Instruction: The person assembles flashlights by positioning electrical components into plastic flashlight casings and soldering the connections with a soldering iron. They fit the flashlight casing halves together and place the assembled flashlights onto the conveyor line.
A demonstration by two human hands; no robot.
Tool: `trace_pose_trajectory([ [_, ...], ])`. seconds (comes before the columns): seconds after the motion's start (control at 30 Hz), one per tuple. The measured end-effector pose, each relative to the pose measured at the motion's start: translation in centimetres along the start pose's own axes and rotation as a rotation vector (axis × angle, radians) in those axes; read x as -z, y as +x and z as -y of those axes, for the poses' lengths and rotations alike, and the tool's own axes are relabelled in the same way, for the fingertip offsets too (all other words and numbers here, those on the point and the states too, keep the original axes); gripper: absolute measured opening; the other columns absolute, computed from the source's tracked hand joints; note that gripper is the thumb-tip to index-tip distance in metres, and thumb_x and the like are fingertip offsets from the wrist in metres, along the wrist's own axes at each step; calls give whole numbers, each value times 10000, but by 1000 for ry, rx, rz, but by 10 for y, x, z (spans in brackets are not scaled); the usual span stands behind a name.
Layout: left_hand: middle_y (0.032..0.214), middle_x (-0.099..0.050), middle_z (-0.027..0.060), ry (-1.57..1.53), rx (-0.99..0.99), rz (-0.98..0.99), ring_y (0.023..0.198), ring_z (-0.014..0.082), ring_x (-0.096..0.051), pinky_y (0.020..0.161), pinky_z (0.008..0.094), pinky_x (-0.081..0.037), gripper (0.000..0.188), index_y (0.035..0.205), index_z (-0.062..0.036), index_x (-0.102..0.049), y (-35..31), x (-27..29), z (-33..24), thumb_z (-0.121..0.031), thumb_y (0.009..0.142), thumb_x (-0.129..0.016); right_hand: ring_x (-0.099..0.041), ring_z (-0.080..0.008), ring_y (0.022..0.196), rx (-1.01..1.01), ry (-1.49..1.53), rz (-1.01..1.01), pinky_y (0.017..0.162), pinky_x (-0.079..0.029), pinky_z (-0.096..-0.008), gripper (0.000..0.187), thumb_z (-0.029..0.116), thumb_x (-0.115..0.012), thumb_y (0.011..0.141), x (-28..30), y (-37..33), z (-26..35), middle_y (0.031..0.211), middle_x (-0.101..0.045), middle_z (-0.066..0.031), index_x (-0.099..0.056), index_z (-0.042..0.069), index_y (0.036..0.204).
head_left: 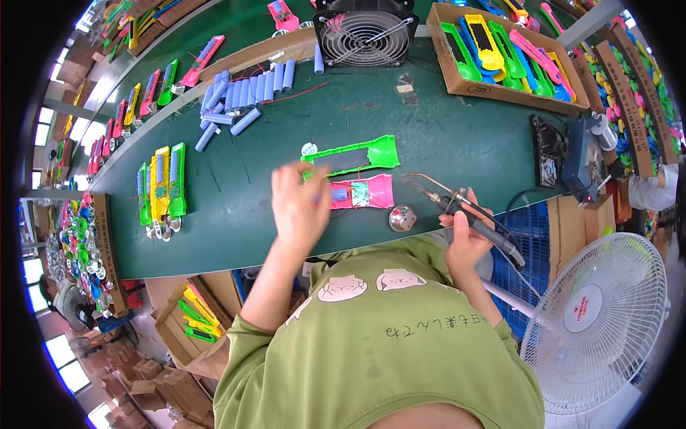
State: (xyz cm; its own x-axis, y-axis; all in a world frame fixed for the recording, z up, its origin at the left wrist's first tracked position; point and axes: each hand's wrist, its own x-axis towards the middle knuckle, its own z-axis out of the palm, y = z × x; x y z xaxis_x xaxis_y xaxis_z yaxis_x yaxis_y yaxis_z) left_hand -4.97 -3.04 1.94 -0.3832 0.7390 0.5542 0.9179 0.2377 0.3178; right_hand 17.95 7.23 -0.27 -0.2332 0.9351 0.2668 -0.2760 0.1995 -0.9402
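My right hand grips a soldering iron with a thin curved tube along it; its tip points left, past the pink housing's right end. On the green tabletop lies the open pink plastic housing, holding a small green circuit board, a blue cylindrical battery and red wires. My left hand hovers at its left end, fingers curled but smeared by motion; whether they hold anything is unclear. Just beyond lies a green housing with a dark panel. A shiny round metal piece sits near the table edge.
Several blue batteries are piled at the back left. Green and yellow housings lie at left. A black metal fan stands behind; a carton of coloured housings is back right. The solder station and white fan are at right.
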Motion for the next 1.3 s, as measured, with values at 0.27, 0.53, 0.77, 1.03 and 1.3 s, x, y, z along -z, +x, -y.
trace_pose_trajectory([
  [0.27,872,-530,160,-30,246,342,730,335,-572,645,409,-474,268,886,-70,-615,31,-11,45,4,636,-553,-632,-167,653,104,-75,-78,653,-519,-251,281,9,-545,816,17,22,0,796,-615,-145,-470,-74,1073],
  [0.53,1115,-528,189,-342,50,166,1020,359,-518,905,412,-379,453,950,-49,-412,-39,10,19,-18,610,-710,-618,-160,632,192,-189,-83,596,-508,-227,306,16,-533,829,47,68,8,757,-615,-148,-437,-73,1106],
  [0.77,1013,-559,164,-371,-92,300,906,313,-552,760,378,-450,475,843,-64,-385,10,29,38,-93,590,-785,-610,-150,595,373,-346,-15,558,-494,-213,267,-19,-529,828,63,140,23,729,-610,-133,-466,-56,1085],
  [1.03,740,-463,133,-82,-13,34,688,337,-518,596,389,-418,366,914,-42,-399,230,23,127,-200,742,-681,-596,-122,621,388,-614,-28,585,-471,-236,209,31,-511,861,87,272,30,782,-631,-107,-486,-2,1066],
  [1.3,894,-574,208,-10,439,-84,810,380,-579,717,436,-468,476,922,-4,-420,385,-184,204,-309,696,-708,-560,-193,1011,301,-958,-84,834,-432,-288,325,-8,-566,772,103,363,-16,1049,-567,-113,-512,14,1092],
])
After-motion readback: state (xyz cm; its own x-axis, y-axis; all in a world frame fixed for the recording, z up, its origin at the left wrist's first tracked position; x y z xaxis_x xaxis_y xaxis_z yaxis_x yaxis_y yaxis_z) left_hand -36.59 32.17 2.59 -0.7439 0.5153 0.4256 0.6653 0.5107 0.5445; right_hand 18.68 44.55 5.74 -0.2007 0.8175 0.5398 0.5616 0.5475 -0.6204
